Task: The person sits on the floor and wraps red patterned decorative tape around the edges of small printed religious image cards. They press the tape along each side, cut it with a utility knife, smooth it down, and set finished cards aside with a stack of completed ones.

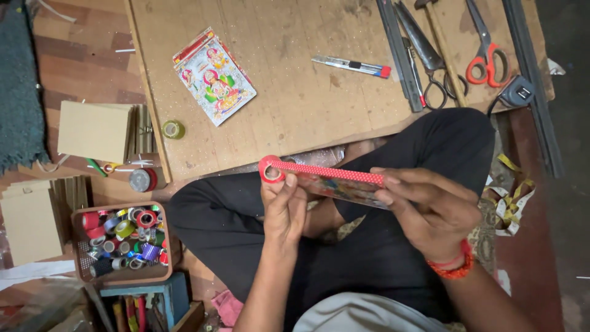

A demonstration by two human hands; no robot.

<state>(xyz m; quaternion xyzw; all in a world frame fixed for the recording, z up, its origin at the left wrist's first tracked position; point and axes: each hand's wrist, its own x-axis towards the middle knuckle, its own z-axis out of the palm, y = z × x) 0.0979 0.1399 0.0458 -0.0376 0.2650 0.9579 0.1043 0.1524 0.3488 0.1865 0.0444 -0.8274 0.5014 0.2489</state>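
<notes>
While the person is sitting cross-legged on the floor, the left hand [284, 206] is pinching a small red tape roll [269, 169] between thumb and fingers, its grip closed on the roll. The right hand [427, 209] is closing its grip around the far end of a flat picture card [335, 184], holding it edge-up over the lap. A strip of red dotted tape [326, 172] is running taut from the roll along the card's top edge, likely so it lies straight.

On the wooden tabletop [295, 92] ahead, a rectangular card [214, 77] with a bright, multicoloured picture is lying tilted, near a utility knife [351, 66] and red-handled scissors [485, 58]. To the left, a brown basket [83, 270] is holding many coloured tape rolls, beside stacks of plain tan boards [92, 130].
</notes>
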